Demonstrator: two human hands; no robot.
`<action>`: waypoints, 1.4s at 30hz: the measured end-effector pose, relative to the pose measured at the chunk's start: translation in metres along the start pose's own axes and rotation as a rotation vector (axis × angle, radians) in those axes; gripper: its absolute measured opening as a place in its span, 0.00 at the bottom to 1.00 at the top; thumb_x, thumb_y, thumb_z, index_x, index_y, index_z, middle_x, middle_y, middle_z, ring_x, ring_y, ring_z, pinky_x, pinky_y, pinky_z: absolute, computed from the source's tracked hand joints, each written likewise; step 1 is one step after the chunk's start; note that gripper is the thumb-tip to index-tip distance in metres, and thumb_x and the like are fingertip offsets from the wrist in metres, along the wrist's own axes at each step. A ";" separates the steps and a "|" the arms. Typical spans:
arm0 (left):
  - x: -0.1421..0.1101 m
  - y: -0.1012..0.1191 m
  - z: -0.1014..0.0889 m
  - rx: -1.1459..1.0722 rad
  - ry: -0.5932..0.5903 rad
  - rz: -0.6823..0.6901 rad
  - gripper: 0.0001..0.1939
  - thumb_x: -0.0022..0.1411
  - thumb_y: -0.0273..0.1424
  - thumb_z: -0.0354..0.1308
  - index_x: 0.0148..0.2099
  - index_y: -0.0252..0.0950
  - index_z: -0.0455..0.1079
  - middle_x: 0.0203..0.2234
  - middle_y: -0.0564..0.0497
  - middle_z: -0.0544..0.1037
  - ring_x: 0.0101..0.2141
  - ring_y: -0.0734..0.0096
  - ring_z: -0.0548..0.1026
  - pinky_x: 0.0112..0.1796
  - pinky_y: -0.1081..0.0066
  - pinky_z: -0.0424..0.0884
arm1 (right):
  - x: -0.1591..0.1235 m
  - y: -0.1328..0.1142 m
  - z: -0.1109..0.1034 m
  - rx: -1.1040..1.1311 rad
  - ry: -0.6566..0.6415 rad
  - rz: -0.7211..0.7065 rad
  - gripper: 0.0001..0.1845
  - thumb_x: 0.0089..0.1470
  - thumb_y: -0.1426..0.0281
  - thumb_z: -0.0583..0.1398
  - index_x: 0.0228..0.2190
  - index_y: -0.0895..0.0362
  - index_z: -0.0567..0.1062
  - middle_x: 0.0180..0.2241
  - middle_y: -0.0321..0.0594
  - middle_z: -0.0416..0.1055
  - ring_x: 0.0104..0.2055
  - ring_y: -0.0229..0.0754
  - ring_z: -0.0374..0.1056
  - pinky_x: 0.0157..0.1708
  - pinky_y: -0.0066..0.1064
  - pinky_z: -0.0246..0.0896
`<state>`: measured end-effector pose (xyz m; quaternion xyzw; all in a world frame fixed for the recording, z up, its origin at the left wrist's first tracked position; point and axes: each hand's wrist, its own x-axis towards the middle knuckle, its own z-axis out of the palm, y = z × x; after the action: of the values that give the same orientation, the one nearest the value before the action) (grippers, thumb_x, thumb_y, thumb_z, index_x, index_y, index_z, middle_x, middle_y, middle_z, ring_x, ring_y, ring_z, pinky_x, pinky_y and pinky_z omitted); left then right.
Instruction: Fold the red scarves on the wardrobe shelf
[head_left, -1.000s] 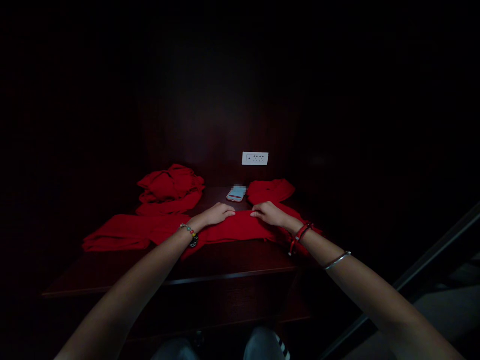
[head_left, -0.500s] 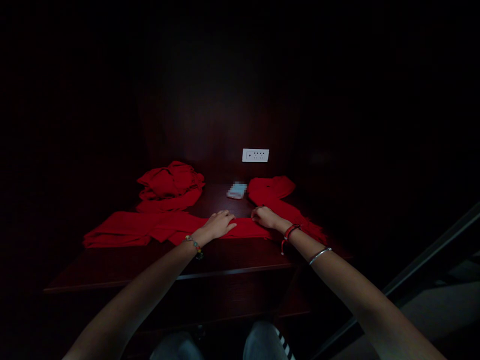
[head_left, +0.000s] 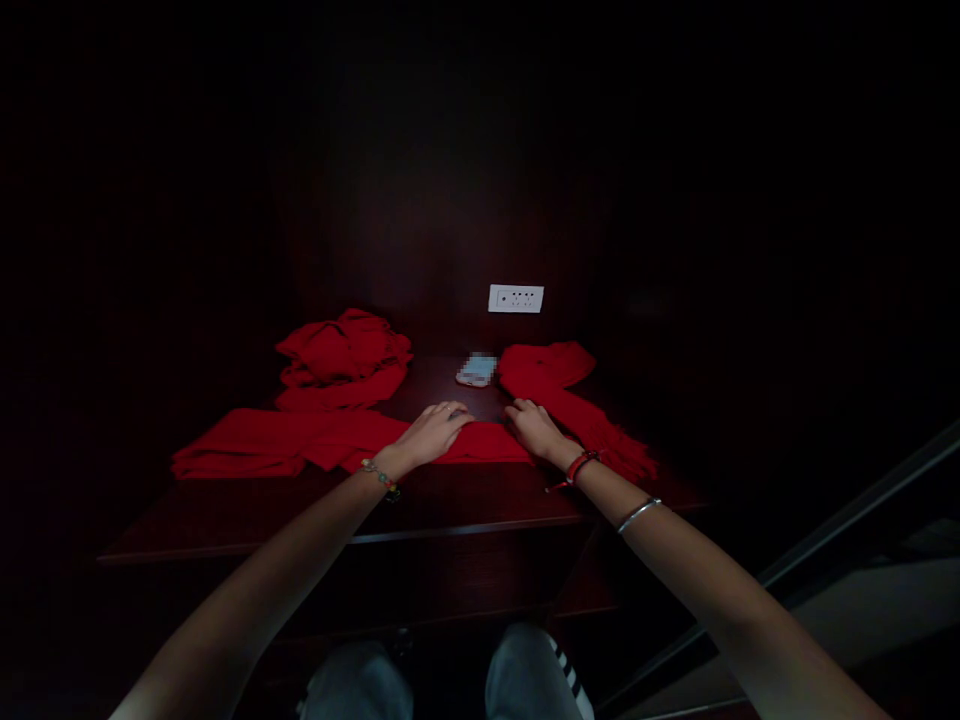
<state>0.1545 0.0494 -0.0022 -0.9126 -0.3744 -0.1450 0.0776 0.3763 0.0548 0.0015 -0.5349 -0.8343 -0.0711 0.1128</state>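
Observation:
A long strip of red scarf (head_left: 480, 443) lies folded along the front of the dark wooden shelf. My left hand (head_left: 435, 432) rests on its middle, fingers stretched towards the far edge and thumb held apart. Just to the right, my right hand (head_left: 535, 426) lies over the same strip with its fingers lightly bent and reaching to the far edge. Beside it, a red fringed scarf (head_left: 581, 412) runs back along the right side. The strip's left end (head_left: 240, 443) is layered and thicker. Palms hide part of the cloth.
A crumpled heap of red cloth (head_left: 345, 350) sits at the back left. Between it and the fringed scarf lies a phone with a blurred screen (head_left: 478, 369). A white socket panel (head_left: 516, 298) is on the back wall. The shelf's front edge (head_left: 450, 533) is above my knees.
Both hands have shifted slightly towards the far edge of the strip. The right fingers have straightened from a more curled position. The view has tilted a little.

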 end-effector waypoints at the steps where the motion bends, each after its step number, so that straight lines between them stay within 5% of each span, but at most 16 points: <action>1: -0.002 0.002 -0.001 -0.019 -0.029 0.070 0.18 0.64 0.32 0.40 0.54 0.40 0.59 0.53 0.47 0.60 0.53 0.66 0.57 0.51 0.66 0.53 | -0.003 -0.002 0.000 0.003 0.045 -0.029 0.14 0.55 0.73 0.49 0.41 0.61 0.69 0.44 0.52 0.64 0.48 0.46 0.59 0.46 0.37 0.53; 3: -0.007 0.002 -0.003 -0.067 -0.150 0.147 0.21 0.64 0.38 0.39 0.58 0.40 0.54 0.57 0.49 0.56 0.56 0.66 0.52 0.53 0.66 0.48 | -0.010 -0.004 -0.001 0.073 0.075 -0.162 0.16 0.57 0.70 0.47 0.44 0.60 0.68 0.46 0.50 0.64 0.49 0.44 0.58 0.48 0.37 0.52; 7: -0.015 -0.006 -0.005 -0.130 -0.320 0.160 0.32 0.60 0.48 0.41 0.62 0.40 0.42 0.59 0.49 0.48 0.58 0.64 0.46 0.54 0.64 0.45 | -0.027 0.000 0.005 0.209 -0.063 -0.437 0.26 0.56 0.60 0.47 0.53 0.59 0.58 0.54 0.49 0.57 0.56 0.44 0.52 0.54 0.39 0.48; 12: -0.021 -0.017 -0.006 -0.145 -0.345 0.147 0.30 0.61 0.46 0.39 0.62 0.42 0.40 0.60 0.50 0.46 0.58 0.67 0.45 0.54 0.65 0.44 | -0.036 0.010 0.012 0.151 -0.112 -0.467 0.28 0.58 0.61 0.45 0.56 0.62 0.53 0.57 0.50 0.50 0.59 0.43 0.44 0.57 0.38 0.43; 17: -0.032 -0.030 -0.010 -0.072 -0.379 0.158 0.24 0.64 0.35 0.38 0.62 0.43 0.42 0.60 0.52 0.45 0.58 0.67 0.45 0.54 0.64 0.47 | -0.039 0.013 0.010 0.023 -0.067 -0.504 0.25 0.58 0.68 0.45 0.55 0.65 0.55 0.56 0.51 0.52 0.58 0.42 0.47 0.56 0.36 0.47; 22: -0.035 -0.029 -0.021 0.065 -0.298 0.209 0.29 0.59 0.26 0.46 0.61 0.40 0.44 0.59 0.49 0.48 0.57 0.67 0.51 0.53 0.68 0.51 | -0.044 0.013 -0.001 -0.111 -0.009 -0.529 0.23 0.58 0.69 0.46 0.52 0.67 0.60 0.53 0.54 0.57 0.55 0.44 0.55 0.53 0.35 0.53; 31: -0.028 -0.017 -0.024 0.260 -0.258 0.206 0.33 0.55 0.13 0.40 0.60 0.43 0.45 0.57 0.50 0.55 0.54 0.72 0.58 0.49 0.73 0.59 | -0.046 0.016 -0.003 -0.384 0.078 -0.600 0.22 0.52 0.83 0.48 0.50 0.68 0.62 0.47 0.56 0.65 0.47 0.44 0.64 0.44 0.34 0.63; 37: -0.028 -0.023 -0.020 0.204 -0.175 0.213 0.32 0.57 0.14 0.39 0.60 0.43 0.47 0.58 0.49 0.52 0.57 0.72 0.49 0.54 0.69 0.50 | -0.044 0.024 -0.008 -0.380 0.172 -0.604 0.21 0.52 0.83 0.47 0.49 0.69 0.63 0.50 0.58 0.60 0.53 0.47 0.58 0.49 0.39 0.58; 42: -0.035 -0.028 -0.023 0.027 -0.291 0.213 0.33 0.58 0.15 0.36 0.59 0.53 0.46 0.58 0.60 0.53 0.57 0.77 0.51 0.54 0.71 0.50 | -0.052 0.029 -0.003 -0.276 0.072 -0.607 0.22 0.54 0.82 0.46 0.50 0.64 0.62 0.51 0.53 0.61 0.54 0.44 0.56 0.51 0.38 0.56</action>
<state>0.1060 0.0398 0.0094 -0.9572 -0.2849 0.0026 0.0501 0.4238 0.0206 -0.0097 -0.2691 -0.9336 -0.2326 0.0424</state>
